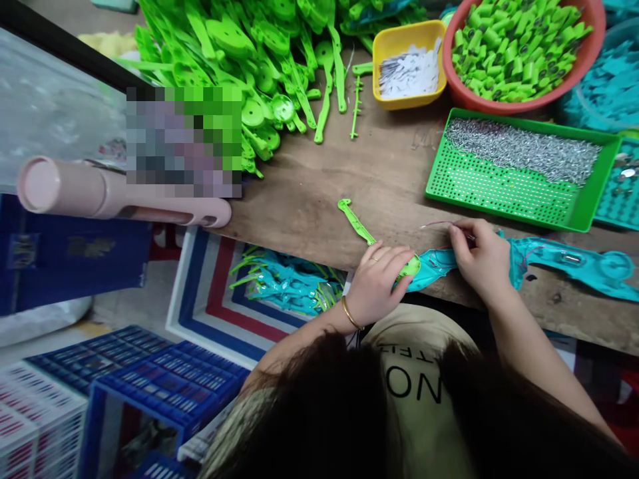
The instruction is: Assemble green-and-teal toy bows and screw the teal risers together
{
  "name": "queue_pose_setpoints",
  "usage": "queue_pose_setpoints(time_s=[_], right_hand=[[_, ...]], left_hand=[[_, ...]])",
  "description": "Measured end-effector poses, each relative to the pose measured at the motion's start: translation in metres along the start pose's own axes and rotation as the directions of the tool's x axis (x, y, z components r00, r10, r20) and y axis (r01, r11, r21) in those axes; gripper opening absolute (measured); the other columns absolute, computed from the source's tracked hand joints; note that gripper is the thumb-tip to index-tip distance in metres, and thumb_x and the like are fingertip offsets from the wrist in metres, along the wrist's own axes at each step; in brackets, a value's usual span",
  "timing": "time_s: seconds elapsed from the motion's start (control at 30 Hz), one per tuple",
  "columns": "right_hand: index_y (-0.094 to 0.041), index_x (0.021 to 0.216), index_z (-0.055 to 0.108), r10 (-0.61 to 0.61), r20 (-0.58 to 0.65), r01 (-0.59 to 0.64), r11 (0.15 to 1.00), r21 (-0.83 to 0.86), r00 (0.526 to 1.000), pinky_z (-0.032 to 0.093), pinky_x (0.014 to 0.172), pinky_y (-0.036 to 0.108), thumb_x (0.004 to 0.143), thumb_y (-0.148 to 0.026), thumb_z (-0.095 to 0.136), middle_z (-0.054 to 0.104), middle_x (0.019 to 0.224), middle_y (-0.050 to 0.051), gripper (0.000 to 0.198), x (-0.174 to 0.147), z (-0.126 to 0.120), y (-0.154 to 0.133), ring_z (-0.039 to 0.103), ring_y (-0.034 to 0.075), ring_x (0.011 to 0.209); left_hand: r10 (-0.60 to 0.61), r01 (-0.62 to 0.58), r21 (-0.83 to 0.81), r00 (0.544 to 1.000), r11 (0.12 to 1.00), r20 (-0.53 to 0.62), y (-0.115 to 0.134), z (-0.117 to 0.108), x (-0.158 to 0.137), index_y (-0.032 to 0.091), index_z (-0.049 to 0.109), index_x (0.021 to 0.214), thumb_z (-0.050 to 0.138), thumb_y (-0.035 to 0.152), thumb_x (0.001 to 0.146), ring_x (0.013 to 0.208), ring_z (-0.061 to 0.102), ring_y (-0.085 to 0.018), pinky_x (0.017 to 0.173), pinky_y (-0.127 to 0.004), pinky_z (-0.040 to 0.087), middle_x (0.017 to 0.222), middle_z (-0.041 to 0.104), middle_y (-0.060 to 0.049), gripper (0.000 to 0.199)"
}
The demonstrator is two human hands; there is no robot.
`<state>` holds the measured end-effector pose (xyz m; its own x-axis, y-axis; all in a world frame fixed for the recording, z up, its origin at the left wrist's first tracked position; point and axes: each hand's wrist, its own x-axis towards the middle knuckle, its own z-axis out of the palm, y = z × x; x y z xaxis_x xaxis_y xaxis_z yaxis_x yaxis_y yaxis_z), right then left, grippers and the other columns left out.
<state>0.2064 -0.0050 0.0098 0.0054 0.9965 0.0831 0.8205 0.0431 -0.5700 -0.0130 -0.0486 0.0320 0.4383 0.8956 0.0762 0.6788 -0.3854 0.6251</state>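
My left hand (379, 279), with a ring and a gold bangle, curls over the round end of a bright green plastic part (357, 221). The part's narrow hooked arm sticks out beyond the fingers. Its round end lies against a turquoise plastic shell (433, 266) at the table edge. Above that shell, my right hand (482, 256) pinches a thin reddish wire (438, 223), whose free end points left. To the right, a long turquoise shell piece (574, 256) holds a small metal piece and more thin wire. The right hand hides where the turquoise pieces meet.
Green plastic parts (269, 60) are heaped at the back. Nearby stand a yellow bin (409, 101) of white strips, a red basin (524, 103) of green cylinders and a green tray (499, 207) of screws. Left are a pink tube (64, 189) and blue crates (200, 379).
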Motion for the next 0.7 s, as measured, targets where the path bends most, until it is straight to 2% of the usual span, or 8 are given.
queue_pose_setpoints(time_s=[0.13, 0.23, 0.3, 0.43, 0.57, 0.63, 0.7], right_hand=[[-0.021, 0.091, 0.063, -0.013, 0.007, 0.013, 1.0, 0.003, 1.0, 0.046, 0.063, 0.028, 0.09, -0.037, 0.053, 0.071, 0.081, 0.005, 0.019, 0.0, 0.0, -0.001, 0.064, 0.017, 0.07], [-0.02, 0.092, 0.063, -0.023, 0.015, 0.023, 1.0, 0.015, 1.0, 0.046, 0.062, 0.028, 0.09, -0.036, 0.053, 0.071, 0.081, 0.005, 0.019, 0.0, 0.001, -0.002, 0.065, 0.018, 0.07], [-0.02, 0.093, 0.063, -0.029, 0.005, 0.029, 0.999, 0.017, 1.0, 0.046, 0.062, 0.029, 0.09, -0.036, 0.053, 0.071, 0.081, 0.005, 0.019, 0.0, 0.003, 0.0, 0.065, 0.018, 0.07], [-0.02, 0.094, 0.063, -0.026, -0.038, 0.027, 1.0, 0.008, 0.999, 0.047, 0.064, 0.03, 0.09, -0.036, 0.052, 0.071, 0.082, 0.006, 0.02, 0.004, 0.004, 0.003, 0.066, 0.019, 0.072], [-0.021, 0.092, 0.065, -0.078, -0.018, 0.08, 0.994, 0.072, 0.997, 0.047, 0.063, 0.029, 0.09, -0.035, 0.055, 0.071, 0.082, 0.004, 0.017, 0.007, -0.007, -0.008, 0.065, 0.017, 0.07], [-0.022, 0.091, 0.065, -0.131, 0.015, 0.128, 0.983, 0.131, 0.991, 0.047, 0.063, 0.028, 0.09, -0.036, 0.056, 0.071, 0.082, 0.003, 0.017, 0.007, -0.014, -0.021, 0.064, 0.016, 0.069], [-0.022, 0.093, 0.066, -0.193, 0.044, 0.183, 0.968, 0.174, 0.98, 0.046, 0.062, 0.026, 0.092, -0.035, 0.056, 0.071, 0.083, 0.002, 0.017, 0.005, -0.018, -0.035, 0.063, 0.014, 0.068]], left_hand=[[0.026, -0.023, -0.023, 0.989, 0.999, 0.144, -0.007, -0.007, 0.004, 0.019, 0.056, 0.124, 0.056, 0.026, 0.092, 0.117, 0.061, -0.021, 0.117, -0.049, 0.028, 0.125, 0.066, -0.008, 0.033], [0.016, -0.01, -0.037, 0.986, 0.999, 0.165, -0.01, -0.004, 0.003, 0.019, 0.055, 0.124, 0.057, 0.023, 0.091, 0.118, 0.06, -0.021, 0.118, -0.05, 0.027, 0.126, 0.066, -0.007, 0.033], [-0.001, 0.006, -0.047, 0.995, 0.999, 0.096, -0.011, 0.003, 0.001, 0.019, 0.055, 0.124, 0.057, 0.023, 0.091, 0.118, 0.06, -0.02, 0.118, -0.048, 0.028, 0.126, 0.066, -0.008, 0.033], [-0.047, 0.036, -0.085, 0.99, 0.996, -0.13, -0.011, 0.02, 0.003, 0.019, 0.055, 0.123, 0.056, 0.021, 0.092, 0.117, 0.06, -0.019, 0.116, -0.046, 0.032, 0.123, 0.067, -0.008, 0.031], [-0.099, 0.062, -0.184, 0.975, 0.981, -0.197, -0.011, 0.023, 0.009, 0.019, 0.056, 0.122, 0.061, 0.024, 0.09, 0.117, 0.061, -0.02, 0.115, -0.048, 0.034, 0.122, 0.067, -0.008, 0.033], [-0.154, 0.077, -0.275, 0.95, 0.958, -0.27, -0.012, 0.019, 0.01, 0.019, 0.058, 0.121, 0.065, 0.027, 0.088, 0.114, 0.062, -0.02, 0.109, -0.044, 0.042, 0.12, 0.068, -0.009, 0.034], [-0.238, 0.086, -0.386, 0.9, 0.919, -0.365, -0.013, 0.013, 0.009, 0.018, 0.062, 0.115, 0.066, 0.03, 0.087, 0.105, 0.065, -0.019, 0.097, -0.036, 0.051, 0.111, 0.07, -0.008, 0.031]])
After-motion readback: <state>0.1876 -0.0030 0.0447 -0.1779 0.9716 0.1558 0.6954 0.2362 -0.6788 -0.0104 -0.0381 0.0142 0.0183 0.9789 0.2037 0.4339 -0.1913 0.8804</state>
